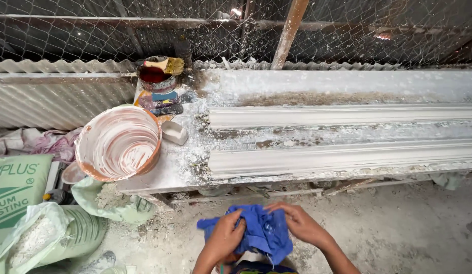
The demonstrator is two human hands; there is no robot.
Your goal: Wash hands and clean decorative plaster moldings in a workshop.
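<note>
A long white plaster cornice mould [342, 139] lies on the workbench [165, 170], its long axis running left to right. Left of the mould's end sits a plaster-smeared mixing bowl [118, 143]. Below the mould, the left hand [226, 236] and right hand [299, 223] both clutch a crumpled blue cloth [258, 231], with no clear long axis.

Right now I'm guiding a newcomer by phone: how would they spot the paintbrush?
Find the long white plaster moulding on the workbench and follow it to its left end. Behind the big orange mixing bowl stands a small can of dark red liquid; the paintbrush lies across its rim, the only bristled tool there.
</note>
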